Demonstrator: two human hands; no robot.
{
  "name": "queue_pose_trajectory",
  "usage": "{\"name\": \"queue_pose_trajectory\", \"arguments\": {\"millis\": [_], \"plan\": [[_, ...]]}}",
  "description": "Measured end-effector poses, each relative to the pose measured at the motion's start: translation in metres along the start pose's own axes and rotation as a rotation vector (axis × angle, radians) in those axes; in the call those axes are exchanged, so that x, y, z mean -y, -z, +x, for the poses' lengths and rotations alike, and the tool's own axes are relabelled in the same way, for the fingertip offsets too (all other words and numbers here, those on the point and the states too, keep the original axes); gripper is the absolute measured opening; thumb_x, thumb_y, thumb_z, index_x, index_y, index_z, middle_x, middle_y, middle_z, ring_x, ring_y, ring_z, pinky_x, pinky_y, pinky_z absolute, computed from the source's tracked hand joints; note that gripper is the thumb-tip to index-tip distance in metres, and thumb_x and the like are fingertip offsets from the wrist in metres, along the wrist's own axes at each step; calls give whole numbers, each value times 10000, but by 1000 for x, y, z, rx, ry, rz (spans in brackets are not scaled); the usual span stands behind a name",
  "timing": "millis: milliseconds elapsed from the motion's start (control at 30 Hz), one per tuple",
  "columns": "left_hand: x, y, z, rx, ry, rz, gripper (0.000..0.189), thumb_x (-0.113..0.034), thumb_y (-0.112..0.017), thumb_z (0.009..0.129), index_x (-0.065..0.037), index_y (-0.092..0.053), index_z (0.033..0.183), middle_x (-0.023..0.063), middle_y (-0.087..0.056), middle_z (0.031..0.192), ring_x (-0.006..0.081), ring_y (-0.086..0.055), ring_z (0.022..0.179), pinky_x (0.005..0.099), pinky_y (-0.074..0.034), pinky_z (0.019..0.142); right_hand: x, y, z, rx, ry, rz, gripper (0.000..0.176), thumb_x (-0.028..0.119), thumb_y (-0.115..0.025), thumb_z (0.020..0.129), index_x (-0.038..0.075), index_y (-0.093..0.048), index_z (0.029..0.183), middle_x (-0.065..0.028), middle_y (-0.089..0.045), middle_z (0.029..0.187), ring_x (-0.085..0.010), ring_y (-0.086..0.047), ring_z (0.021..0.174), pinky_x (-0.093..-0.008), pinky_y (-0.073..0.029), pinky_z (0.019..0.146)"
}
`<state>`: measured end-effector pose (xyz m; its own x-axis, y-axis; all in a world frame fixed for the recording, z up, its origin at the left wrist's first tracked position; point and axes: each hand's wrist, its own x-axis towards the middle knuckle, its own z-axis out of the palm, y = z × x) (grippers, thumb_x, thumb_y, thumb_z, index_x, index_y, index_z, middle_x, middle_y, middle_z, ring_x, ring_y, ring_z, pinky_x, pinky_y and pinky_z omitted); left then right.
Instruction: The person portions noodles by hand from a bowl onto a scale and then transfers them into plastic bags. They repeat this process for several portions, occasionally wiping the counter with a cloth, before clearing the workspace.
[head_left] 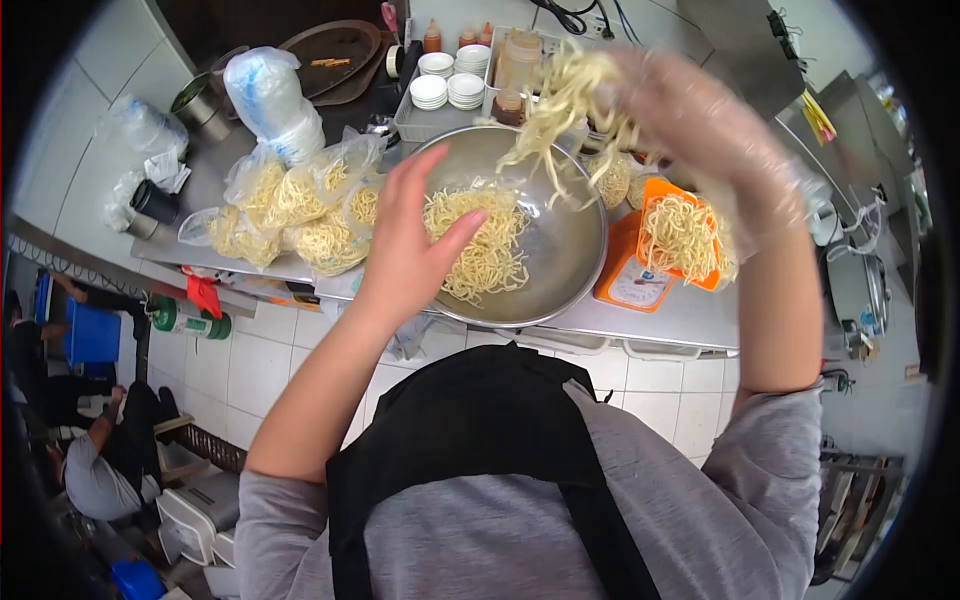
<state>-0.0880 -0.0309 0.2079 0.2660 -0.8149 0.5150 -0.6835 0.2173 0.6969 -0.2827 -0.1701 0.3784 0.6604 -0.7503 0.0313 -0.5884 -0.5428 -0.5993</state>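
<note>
My right hand (700, 125), in a clear plastic glove, is raised over the steel bowl (570, 255) and grips a clump of yellow noodles (565, 100) that dangles down. My bare left hand (405, 235) rests on the bowl's near-left rim, fingers spread and touching the noodle pile (480, 245) inside. To the right, an orange tray of noodles (680, 235) sits on an orange scale (630, 285).
Several clear bags of noodles (300, 210) lie left of the bowl on the steel counter (680, 315). Stacked white small bowls (450, 85), sauce bottles (515, 60) and a roll of plastic bags (270, 100) stand behind. A seated person (100, 460) is at lower left.
</note>
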Motion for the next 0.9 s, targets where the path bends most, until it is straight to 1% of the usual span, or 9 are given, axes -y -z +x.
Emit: {"name": "queue_pose_trajectory", "arguments": {"millis": [67,133,200,267,400,467,600,667,900], "plan": [[-11,-5,35,17,-67,-32,746,-265,-754,860,-17,-359,1442,237,-458,1389,396,-432,1305,457,-361,1084,8,12,6,-63,69,100,390,293,-586,979,40,-593,1276,-27,-670,1078,-85,-597,942,-286,-490,848],[-19,-17,66,48,-117,-104,767,-303,-738,874,2,-336,1450,250,-469,1382,402,-457,1286,449,-383,1063,36,23,-1,-179,120,-294,356,256,-609,958,45,-614,1244,-74,-693,1073,-169,-641,949,-314,-498,870],[-22,-29,86,80,-161,-179,791,-340,-723,888,22,-313,1458,262,-481,1374,408,-482,1266,441,-405,1043,44,23,-5,-287,204,-380,335,228,-660,925,55,-640,1211,-96,-698,1050,-196,-648,958,-312,-501,863],[-23,-42,96,228,10,-366,589,-298,-632,966,-18,-407,1432,189,-555,1338,293,-529,1263,370,-425,1027,14,35,21,-19,113,325,291,253,-627,955,48,-651,1161,-49,-690,978,-160,-639,898,-288,-503,832],[-9,-41,87,424,92,-376,379,-257,-544,1016,-19,-519,1310,165,-663,1138,275,-627,1115,382,-473,910,16,21,15,-283,-27,767,201,217,-555,996,48,-647,1056,-65,-677,924,-141,-657,783,-245,-542,700],[8,-41,72,385,-77,-124,240,-207,-468,1020,-23,-527,1164,202,-696,993,375,-651,977,455,-488,832,0,27,15,-321,-109,838,198,201,-538,1001,36,-636,1051,-79,-678,924,-156,-666,763,-262,-553,676],[44,-39,45,532,-121,30,232,-176,-480,995,-27,-539,1162,203,-691,930,391,-657,915,477,-458,868,-22,41,-14,-411,-142,893,219,206,-524,1007,23,-624,1073,-96,-675,962,-181,-661,827,-297,-549,724],[58,-38,34,662,-108,378,224,-141,-512,951,-60,-557,1155,180,-689,989,365,-649,967,495,-413,932,-34,53,-33,-471,-138,895,230,208,-516,1010,16,-618,1083,-104,-674,981,-194,-659,858,-314,-547,749],[68,-42,23,831,-97,540,562,-154,-643,829,-124,-506,1373,142,-505,1377,321,-484,1257,485,-352,1063,-81,85,-70,-586,-168,865,268,216,-491,1022,-9,-598,1120,-134,-669,1047,-237,-651,970,-374,-539,833]]}}
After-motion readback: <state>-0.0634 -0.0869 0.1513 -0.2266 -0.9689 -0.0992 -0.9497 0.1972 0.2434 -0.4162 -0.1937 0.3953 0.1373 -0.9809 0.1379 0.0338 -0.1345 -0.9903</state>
